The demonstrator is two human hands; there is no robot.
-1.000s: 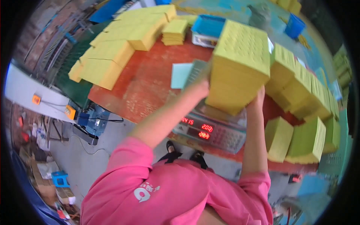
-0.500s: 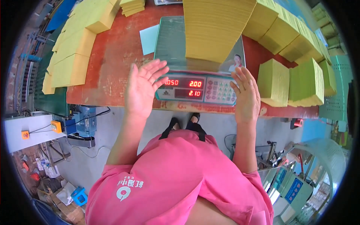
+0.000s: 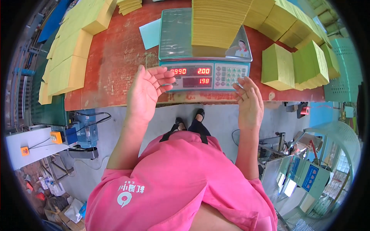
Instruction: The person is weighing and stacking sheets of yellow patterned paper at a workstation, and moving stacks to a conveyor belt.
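Observation:
A tall stack of yellow paper (image 3: 220, 24) rests on the metal pan of a digital scale (image 3: 178, 32). Red digits glow on the scale's display, with a keypad to their right. My left hand (image 3: 145, 94) hovers by the scale's front left corner, palm turned inward, fingers loosely bent and apart, holding nothing. Off the front right corner is my right hand (image 3: 250, 106), its fingers slightly curled and nothing in its grasp. Neither hand touches the paper stack. A pale blue sheet (image 3: 150, 34) lies left of the scale.
The red worktable (image 3: 111, 65) has its front edge just beneath my hands. Rows of yellow paper stacks (image 3: 69, 75) line the left side; more stacks (image 3: 278, 66) stand on the right. A motor (image 3: 85, 129) and orange switch boxes (image 3: 56, 137) sit at the lower left.
The table and scale have shifted upward in the picture, so both hands are now farther back from the paper stack. The digits on the display have changed. Fingers of both hands curl slightly more.

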